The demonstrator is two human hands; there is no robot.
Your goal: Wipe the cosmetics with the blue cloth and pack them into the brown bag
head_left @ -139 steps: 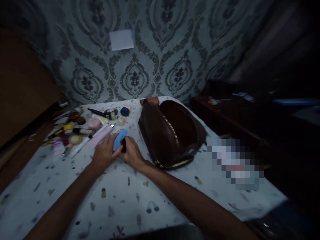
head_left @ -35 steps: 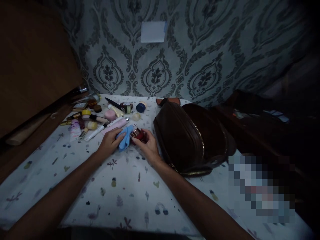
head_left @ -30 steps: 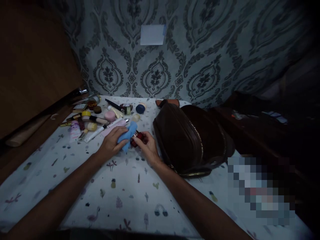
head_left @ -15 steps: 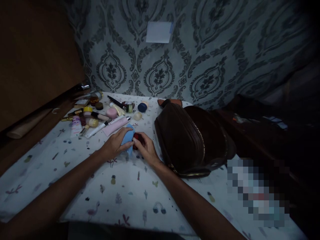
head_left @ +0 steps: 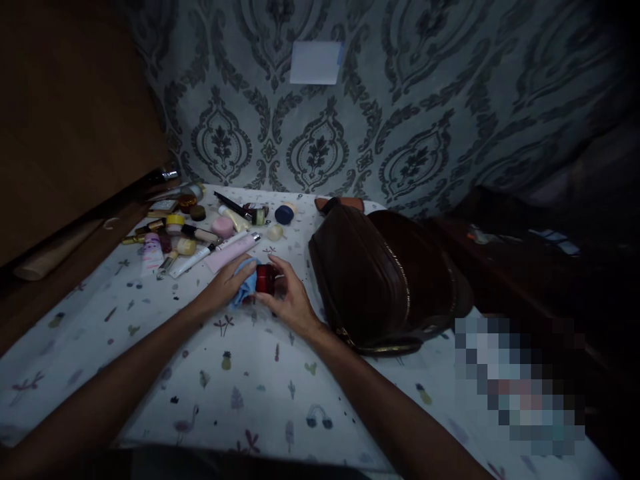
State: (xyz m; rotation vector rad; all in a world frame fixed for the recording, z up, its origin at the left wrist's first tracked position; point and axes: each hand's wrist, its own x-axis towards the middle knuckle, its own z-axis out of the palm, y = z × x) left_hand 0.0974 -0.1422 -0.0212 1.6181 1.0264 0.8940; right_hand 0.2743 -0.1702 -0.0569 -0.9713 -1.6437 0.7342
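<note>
Left of the brown bag (head_left: 385, 280), on the printed sheet (head_left: 250, 400) (damask wallpaper (head_left: 400, 133) behind), jar (head_left: 265, 279) gripped by right hand (head_left: 293, 303), cloth (head_left: 239, 293) clasped by left hand (head_left: 223, 288).

Dim view: blue cloth (head_left: 240, 291) in left hand (head_left: 223, 288), pressed against probably a small red jar (head_left: 265, 279) in right hand (head_left: 291, 303), beside brown bag (head_left: 380, 280).

Printed tablecloth (head_left: 260, 393): cosmetics (head_left: 200, 230), brown bag (head_left: 385, 280).

Your left hand (head_left: 223, 285) and right hand (head_left: 291, 301) meet ahead of you, forearms converging, fingers (head_left: 236, 271) curled in a grip.
</note>
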